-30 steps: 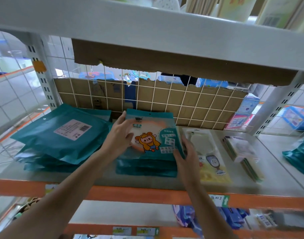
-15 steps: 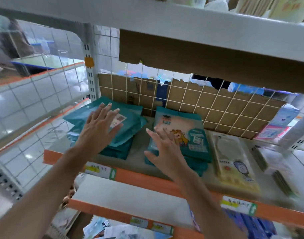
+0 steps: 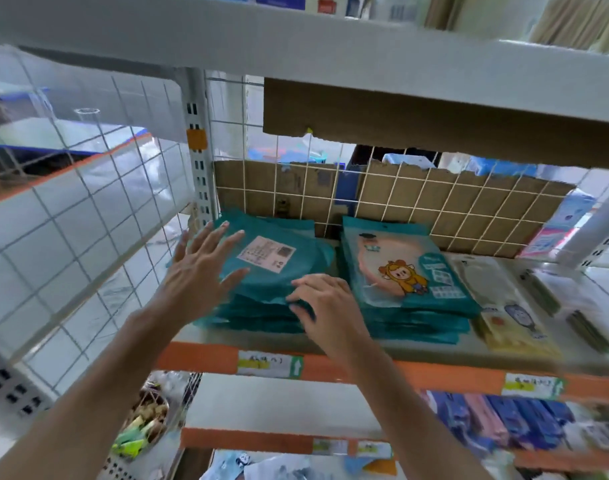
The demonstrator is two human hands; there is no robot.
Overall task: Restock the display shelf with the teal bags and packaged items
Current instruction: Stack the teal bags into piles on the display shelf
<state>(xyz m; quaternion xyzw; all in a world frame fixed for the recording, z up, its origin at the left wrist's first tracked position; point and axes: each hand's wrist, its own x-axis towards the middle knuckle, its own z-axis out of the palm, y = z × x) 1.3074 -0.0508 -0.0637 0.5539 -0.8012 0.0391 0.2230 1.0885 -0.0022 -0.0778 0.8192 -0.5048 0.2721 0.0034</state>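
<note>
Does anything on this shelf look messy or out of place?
Yes. The stack of plain teal bags is askew: its bags are fanned out with edges misaligned, unlike the neater cartoon-print stack beside it. The cardboard backing also has a ragged, torn top edge.

**A:** Where do your teal bags lie?

**B:** Your teal bags (image 3: 279,282) lie flat in a stack at the left end of the display shelf (image 3: 199,356). The top one is slightly skewed and shows you a pale printed label (image 3: 266,252).

**A:** And your packaged items?

**B:** Just to the right you have a stack of cartoon packs (image 3: 400,271), face up, teal with an orange character. Beside those lies a flat yellow pack (image 3: 514,320), then thinner packs (image 3: 588,329), too blurred for you to read.
</note>
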